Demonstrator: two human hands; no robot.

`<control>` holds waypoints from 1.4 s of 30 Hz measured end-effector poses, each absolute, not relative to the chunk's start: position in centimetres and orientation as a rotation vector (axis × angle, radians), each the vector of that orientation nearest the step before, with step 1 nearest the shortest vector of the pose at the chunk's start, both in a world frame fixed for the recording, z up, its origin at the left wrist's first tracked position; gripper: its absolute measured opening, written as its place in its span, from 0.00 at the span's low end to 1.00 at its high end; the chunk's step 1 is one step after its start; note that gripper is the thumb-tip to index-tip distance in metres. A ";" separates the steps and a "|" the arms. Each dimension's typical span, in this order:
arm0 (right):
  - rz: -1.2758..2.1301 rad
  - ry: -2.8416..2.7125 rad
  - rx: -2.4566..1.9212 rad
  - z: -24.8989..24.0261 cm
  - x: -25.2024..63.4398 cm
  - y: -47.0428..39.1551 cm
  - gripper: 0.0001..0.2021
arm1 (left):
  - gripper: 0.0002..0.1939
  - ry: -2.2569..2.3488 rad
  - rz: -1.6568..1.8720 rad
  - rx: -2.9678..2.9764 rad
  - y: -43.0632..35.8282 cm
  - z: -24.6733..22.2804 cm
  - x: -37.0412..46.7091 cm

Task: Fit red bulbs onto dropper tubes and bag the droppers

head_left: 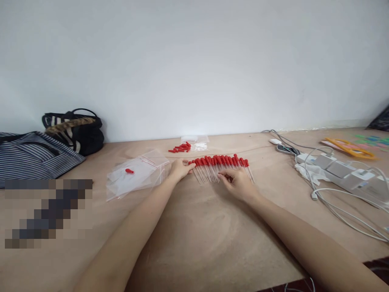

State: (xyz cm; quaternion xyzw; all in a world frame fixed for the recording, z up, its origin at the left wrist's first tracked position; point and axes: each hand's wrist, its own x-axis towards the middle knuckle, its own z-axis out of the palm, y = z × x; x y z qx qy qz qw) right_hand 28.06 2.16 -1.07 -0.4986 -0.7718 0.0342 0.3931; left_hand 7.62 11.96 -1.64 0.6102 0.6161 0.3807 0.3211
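Right hand [240,184] with fingertips bunched at the tubes of a row of red-topped droppers [216,160] on a table [194,235], left hand [181,168] touching the row's left end, either grip unclear, plastic bags [130,184] left of the row, loose red bulbs [181,149] behind it

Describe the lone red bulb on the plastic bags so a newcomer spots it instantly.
On the brown table, left of the left hand, lies a spread of clear plastic bags. The red bulb rests on top of them. It lies alone, unlike the red pile near the wall and the red-topped row of clear tubes.
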 end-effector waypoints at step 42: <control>0.142 -2.177 -1.236 -2.2 25.6 1.2 0.07 | 0.16 2.542 0.320 2.033 10.3 3.1 -9.1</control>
